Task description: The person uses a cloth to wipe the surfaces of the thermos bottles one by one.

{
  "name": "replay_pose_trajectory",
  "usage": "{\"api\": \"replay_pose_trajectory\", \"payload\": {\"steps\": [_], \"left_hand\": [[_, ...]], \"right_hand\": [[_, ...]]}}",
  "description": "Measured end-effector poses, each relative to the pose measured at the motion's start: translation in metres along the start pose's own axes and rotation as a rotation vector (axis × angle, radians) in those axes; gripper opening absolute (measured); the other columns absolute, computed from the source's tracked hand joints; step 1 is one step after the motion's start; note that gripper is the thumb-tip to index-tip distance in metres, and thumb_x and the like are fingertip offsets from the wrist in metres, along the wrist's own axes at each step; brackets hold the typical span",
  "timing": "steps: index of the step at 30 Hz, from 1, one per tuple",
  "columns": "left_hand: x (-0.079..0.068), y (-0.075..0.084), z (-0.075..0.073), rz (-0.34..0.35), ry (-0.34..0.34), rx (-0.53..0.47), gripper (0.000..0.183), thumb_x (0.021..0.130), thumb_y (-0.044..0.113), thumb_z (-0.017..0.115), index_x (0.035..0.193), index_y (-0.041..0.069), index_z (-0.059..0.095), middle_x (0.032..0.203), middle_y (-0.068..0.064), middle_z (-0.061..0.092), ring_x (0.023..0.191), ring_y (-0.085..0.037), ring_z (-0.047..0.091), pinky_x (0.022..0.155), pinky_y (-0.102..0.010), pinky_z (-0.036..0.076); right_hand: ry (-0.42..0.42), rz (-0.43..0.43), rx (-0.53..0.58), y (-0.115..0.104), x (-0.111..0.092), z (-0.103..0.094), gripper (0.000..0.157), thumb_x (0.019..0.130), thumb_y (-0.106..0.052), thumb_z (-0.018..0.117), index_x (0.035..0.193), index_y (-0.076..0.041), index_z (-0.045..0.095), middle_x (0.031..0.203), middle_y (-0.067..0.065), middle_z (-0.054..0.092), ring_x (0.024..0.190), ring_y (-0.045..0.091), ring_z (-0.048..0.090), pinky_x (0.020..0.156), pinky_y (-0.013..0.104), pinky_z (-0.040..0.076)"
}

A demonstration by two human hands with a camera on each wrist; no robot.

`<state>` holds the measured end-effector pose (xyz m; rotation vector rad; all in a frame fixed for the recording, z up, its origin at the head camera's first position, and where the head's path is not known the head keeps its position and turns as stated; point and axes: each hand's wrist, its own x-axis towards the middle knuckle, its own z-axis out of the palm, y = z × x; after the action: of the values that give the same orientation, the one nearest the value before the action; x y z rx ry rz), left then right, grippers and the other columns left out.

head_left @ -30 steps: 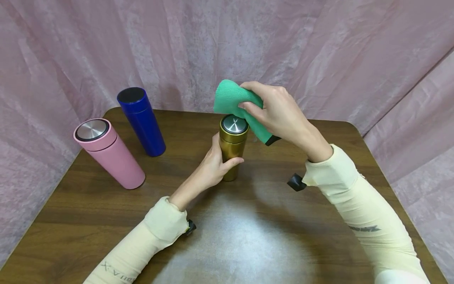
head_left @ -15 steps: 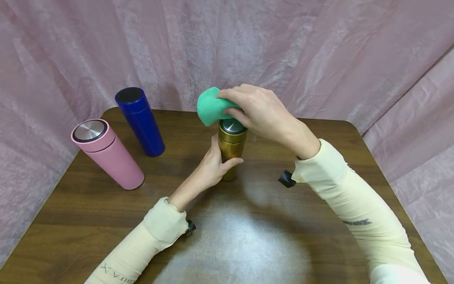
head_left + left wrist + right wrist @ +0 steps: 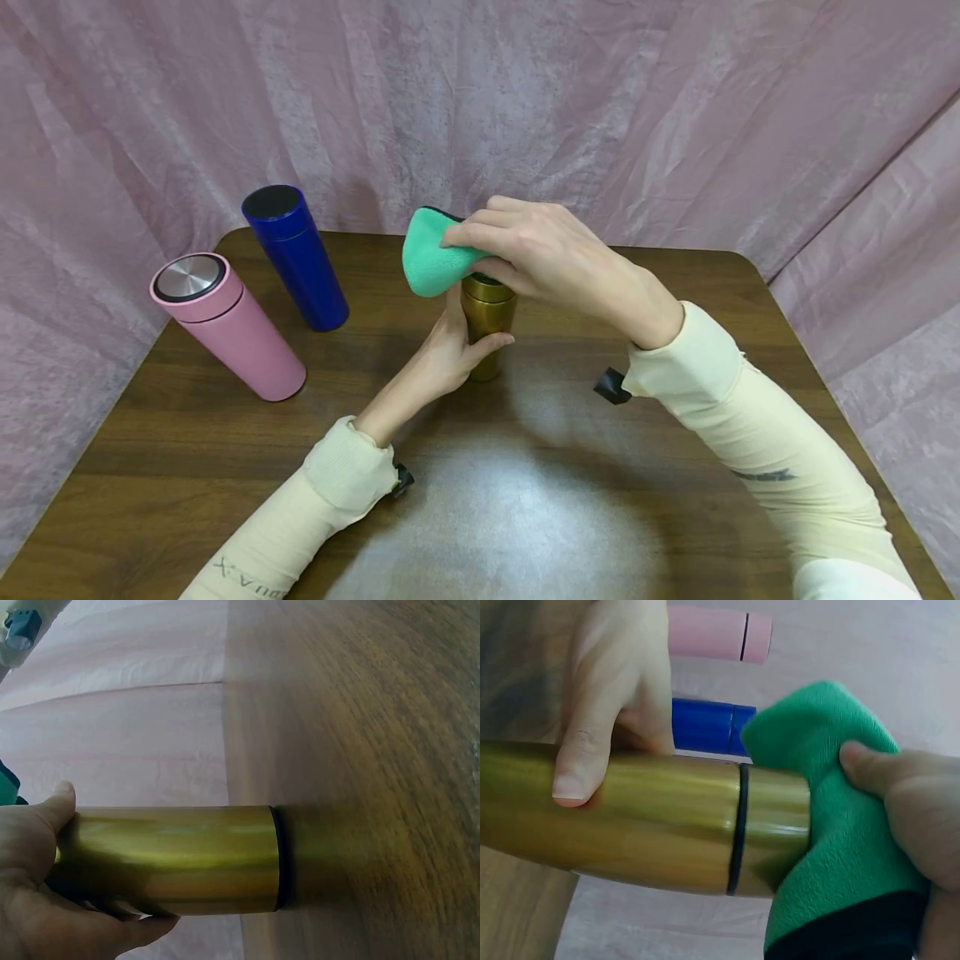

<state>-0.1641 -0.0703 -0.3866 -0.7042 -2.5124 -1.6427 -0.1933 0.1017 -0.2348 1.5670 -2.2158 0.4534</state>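
A gold thermos bottle point(image 3: 491, 315) stands upright on the wooden table. My left hand point(image 3: 442, 350) grips its body from the left, thumb across the front; the left wrist view shows the dark base of the bottle point(image 3: 180, 859) at the tabletop. In my right hand point(image 3: 547, 250) is a green cloth point(image 3: 435, 254) with a black edge, pinched between thumb and fingers. The cloth point(image 3: 847, 825) lies against the end of the lid point(image 3: 778, 817) in the right wrist view. From the head, cloth and hand hide the lid's top.
On the left stand a pink thermos point(image 3: 232, 329) with a steel-topped lid and, farther back, a blue thermos point(image 3: 300, 262) with a black top. The wooden table point(image 3: 525, 500) ends at a pink curtain point(image 3: 480, 100) behind. Each sleeve carries a small black wrist camera point(image 3: 612, 386).
My right hand has moved left with the green cloth and come down over the gold thermos's lid, covering it. The left hand and the bottles stay in place.
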Motion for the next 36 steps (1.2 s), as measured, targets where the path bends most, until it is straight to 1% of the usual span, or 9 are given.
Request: {"api": "replay_pose_trajectory", "payload": {"steps": [2,4,8,12,14,18,21,26,36], "left_hand": [[0.000,-0.001,0.000,0.024,0.004,0.012,0.083,0.095,0.017,0.077,0.153,0.003,0.018,0.131,-0.016,0.050,0.112,-0.027,0.056,0.098,-0.042,0.047],[0.000,-0.002,-0.001,0.052,0.007,0.034,0.076,0.095,0.017,0.077,0.149,0.001,0.026,0.131,-0.014,0.050,0.113,-0.026,0.054,0.097,-0.040,0.045],[-0.001,-0.003,-0.003,0.119,-0.004,0.029,0.072,0.095,0.015,0.076,0.151,0.003,0.031,0.143,-0.009,0.046,0.130,-0.021,0.046,0.110,-0.037,0.037],[-0.002,-0.005,-0.005,0.146,-0.036,-0.014,0.068,0.096,0.011,0.074,0.152,0.006,0.036,0.152,-0.006,0.044,0.143,-0.020,0.039,0.118,-0.038,0.031],[-0.002,-0.004,-0.006,0.116,-0.049,-0.016,0.069,0.096,0.012,0.073,0.154,0.008,0.035,0.155,-0.007,0.041,0.145,-0.020,0.036,0.119,-0.040,0.030],[-0.003,-0.002,-0.009,0.001,-0.051,-0.004,0.083,0.098,0.016,0.072,0.158,0.008,0.016,0.160,-0.012,0.031,0.149,-0.023,0.031,0.120,-0.045,0.028],[-0.004,-0.001,-0.009,-0.063,-0.030,0.006,0.090,0.098,0.018,0.073,0.158,0.007,0.008,0.156,-0.016,0.034,0.144,-0.026,0.038,0.117,-0.047,0.033],[-0.005,-0.001,-0.007,-0.078,0.006,0.022,0.089,0.096,0.018,0.076,0.157,0.006,0.011,0.146,-0.018,0.044,0.131,-0.029,0.050,0.110,-0.047,0.040],[-0.004,0.002,-0.001,-0.104,0.009,0.013,0.092,0.094,0.019,0.078,0.157,0.004,0.013,0.140,-0.018,0.049,0.126,-0.031,0.054,0.109,-0.048,0.042]], "right_hand": [[-0.004,-0.044,0.032,-0.002,-0.002,-0.002,0.022,0.097,-0.009,0.073,0.119,-0.014,0.071,0.102,-0.001,0.069,0.087,0.017,0.058,0.071,0.034,0.052],[-0.017,-0.078,0.068,-0.005,-0.004,-0.005,0.024,0.098,-0.007,0.072,0.120,-0.014,0.071,0.106,-0.003,0.070,0.090,0.015,0.058,0.074,0.032,0.052],[-0.048,-0.103,0.129,-0.010,-0.012,-0.011,0.026,0.099,-0.004,0.070,0.124,-0.012,0.071,0.113,-0.007,0.070,0.096,0.012,0.058,0.081,0.029,0.050],[-0.047,-0.070,0.203,-0.009,-0.022,-0.016,0.030,0.096,-0.002,0.073,0.125,-0.011,0.071,0.114,-0.004,0.069,0.099,0.010,0.058,0.085,0.028,0.049],[-0.031,-0.039,0.242,-0.006,-0.028,-0.019,0.035,0.094,0.001,0.074,0.127,-0.008,0.070,0.113,-0.002,0.069,0.099,0.010,0.059,0.085,0.028,0.049],[0.005,0.040,0.302,0.003,-0.039,-0.021,0.037,0.092,0.007,0.073,0.127,-0.002,0.068,0.114,0.003,0.070,0.101,0.012,0.062,0.088,0.030,0.051],[0.025,0.107,0.300,0.010,-0.046,-0.020,0.033,0.093,0.006,0.072,0.125,-0.001,0.068,0.115,0.004,0.071,0.102,0.013,0.064,0.090,0.031,0.052],[0.052,0.211,0.253,0.017,-0.054,-0.018,0.031,0.093,0.001,0.075,0.124,-0.003,0.070,0.111,0.003,0.072,0.093,0.012,0.064,0.083,0.031,0.051],[0.011,0.378,0.182,0.022,-0.046,-0.015,0.026,0.099,-0.009,0.071,0.125,-0.003,0.070,0.108,0.005,0.073,0.080,0.015,0.062,0.073,0.033,0.050]]}}
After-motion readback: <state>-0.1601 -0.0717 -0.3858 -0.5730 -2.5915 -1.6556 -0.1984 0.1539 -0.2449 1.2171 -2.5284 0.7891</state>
